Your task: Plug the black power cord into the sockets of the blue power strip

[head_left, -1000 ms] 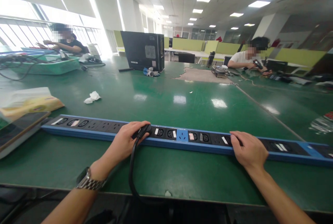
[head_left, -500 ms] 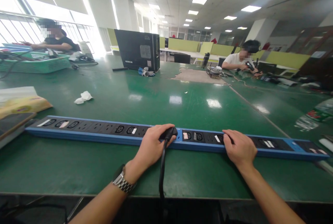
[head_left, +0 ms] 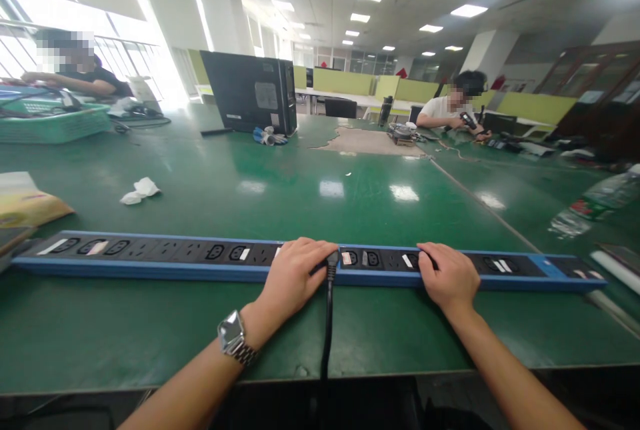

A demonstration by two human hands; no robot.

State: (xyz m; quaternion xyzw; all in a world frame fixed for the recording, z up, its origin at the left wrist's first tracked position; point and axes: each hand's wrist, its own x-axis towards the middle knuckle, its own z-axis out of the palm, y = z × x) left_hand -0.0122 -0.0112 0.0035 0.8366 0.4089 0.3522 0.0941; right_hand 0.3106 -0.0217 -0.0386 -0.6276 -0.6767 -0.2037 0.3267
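Observation:
A long blue-and-black power strip (head_left: 165, 274), with rows of sockets and several white labels, lies across the table in front of me. My left hand (head_left: 293, 275) is closed around a black plug (head_left: 332, 259) at the strip's middle, its fingers reaching over the top. The plug's pins are hidden, so whether it is seated in a socket cannot be seen. From the plug a black cable (head_left: 327, 330) drops over the table's near edge. Farther right, my right hand (head_left: 451, 278) grips the strip, thumb and fingers bent over its top.
On the green table (head_left: 225, 197) stand a black computer tower (head_left: 245, 93), gloves (head_left: 270, 137) and crumpled tissue (head_left: 141, 191). A green basket (head_left: 60, 127) is at left, a plastic bottle (head_left: 595, 203) at right. Two people sit across the table.
My left hand has rolled over, with the plug turned and its cable now hanging straighter. The watch face has come into view. My right hand keeps its grip on the strip.

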